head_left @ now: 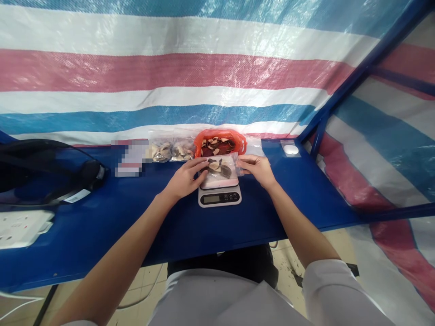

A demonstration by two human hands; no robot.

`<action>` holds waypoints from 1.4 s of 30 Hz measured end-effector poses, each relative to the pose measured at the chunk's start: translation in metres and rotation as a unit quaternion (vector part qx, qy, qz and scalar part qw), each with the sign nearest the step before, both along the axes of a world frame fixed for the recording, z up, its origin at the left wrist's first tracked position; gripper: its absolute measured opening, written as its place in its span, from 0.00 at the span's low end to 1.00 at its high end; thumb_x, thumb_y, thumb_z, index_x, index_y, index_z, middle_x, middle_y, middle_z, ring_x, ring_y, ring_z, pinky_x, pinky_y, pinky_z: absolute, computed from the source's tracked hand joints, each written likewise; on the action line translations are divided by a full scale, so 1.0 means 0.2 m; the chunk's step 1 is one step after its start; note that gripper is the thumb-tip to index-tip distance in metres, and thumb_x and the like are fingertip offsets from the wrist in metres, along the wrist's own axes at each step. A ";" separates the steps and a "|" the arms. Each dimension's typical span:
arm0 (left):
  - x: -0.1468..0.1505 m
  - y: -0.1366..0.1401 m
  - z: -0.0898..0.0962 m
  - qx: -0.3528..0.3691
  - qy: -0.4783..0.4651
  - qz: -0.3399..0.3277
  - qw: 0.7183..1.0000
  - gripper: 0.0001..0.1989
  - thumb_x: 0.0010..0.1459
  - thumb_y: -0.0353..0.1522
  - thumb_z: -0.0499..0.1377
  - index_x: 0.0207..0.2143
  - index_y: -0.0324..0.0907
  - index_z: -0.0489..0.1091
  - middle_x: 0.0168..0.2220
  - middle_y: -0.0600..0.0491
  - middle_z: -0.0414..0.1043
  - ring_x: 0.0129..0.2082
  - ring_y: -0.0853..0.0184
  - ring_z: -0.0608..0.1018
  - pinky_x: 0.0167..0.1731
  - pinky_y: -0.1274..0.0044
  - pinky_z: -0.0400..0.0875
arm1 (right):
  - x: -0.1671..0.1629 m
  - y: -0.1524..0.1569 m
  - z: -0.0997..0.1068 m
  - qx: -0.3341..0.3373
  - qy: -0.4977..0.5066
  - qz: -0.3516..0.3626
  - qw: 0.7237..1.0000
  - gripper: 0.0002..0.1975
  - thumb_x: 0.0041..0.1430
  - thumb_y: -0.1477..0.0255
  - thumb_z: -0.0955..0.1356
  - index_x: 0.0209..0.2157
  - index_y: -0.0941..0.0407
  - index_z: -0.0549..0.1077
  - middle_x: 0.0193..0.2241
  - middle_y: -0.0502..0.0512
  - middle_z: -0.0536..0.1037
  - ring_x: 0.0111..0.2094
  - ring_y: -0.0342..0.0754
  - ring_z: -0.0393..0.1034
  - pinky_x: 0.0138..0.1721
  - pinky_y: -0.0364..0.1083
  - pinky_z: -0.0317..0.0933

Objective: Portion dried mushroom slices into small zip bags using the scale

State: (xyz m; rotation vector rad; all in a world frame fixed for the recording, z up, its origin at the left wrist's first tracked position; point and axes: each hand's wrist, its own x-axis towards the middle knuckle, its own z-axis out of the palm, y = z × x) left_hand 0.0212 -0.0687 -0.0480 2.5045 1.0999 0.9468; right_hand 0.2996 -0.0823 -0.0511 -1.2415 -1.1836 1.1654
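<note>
Weighing step: the left hand [183,180] and right hand [258,168] each pinch a side of the clear pouch of dried slices [220,167] resting on the digital scale [219,190], so reading the display likely requires release; blue table [102,226], striped tarpaulin [204,68] behind.

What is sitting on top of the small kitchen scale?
On the scale lies a clear bag of dark and pale pieces, held by both hands; the platform beneath is mostly covered.
</note>
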 end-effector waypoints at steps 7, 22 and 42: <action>0.03 0.01 0.04 0.001 -0.010 0.012 1.000 0.19 0.67 0.41 0.53 0.50 0.42 0.77 0.54 0.44 0.78 0.55 0.56 0.78 0.59 0.63 0.72 | 0.01 0.01 0.05 0.009 -0.025 0.035 0.999 0.23 0.40 0.57 0.80 0.37 0.56 0.83 0.36 0.53 0.84 0.36 0.49 0.78 0.35 0.48 0.77; 0.21 0.14 0.30 -0.247 -0.152 -0.016 0.957 0.24 0.61 0.49 0.60 0.49 0.42 0.78 0.40 0.50 0.82 0.40 0.59 0.82 0.45 0.70 0.77 | -0.06 0.11 0.38 0.183 -0.186 0.136 0.956 0.10 0.54 0.62 0.74 0.36 0.52 0.85 0.39 0.51 0.86 0.44 0.56 0.79 0.51 0.54 0.72; 0.34 0.01 0.22 -0.424 -0.558 0.052 0.712 0.20 0.39 0.41 0.76 0.29 0.40 0.73 0.31 0.55 0.77 0.34 0.66 0.81 0.41 0.72 0.78 | -0.08 0.16 0.20 0.029 0.058 0.016 0.998 0.21 0.41 0.57 0.80 0.37 0.52 0.84 0.36 0.52 0.85 0.40 0.52 0.81 0.41 0.51 0.77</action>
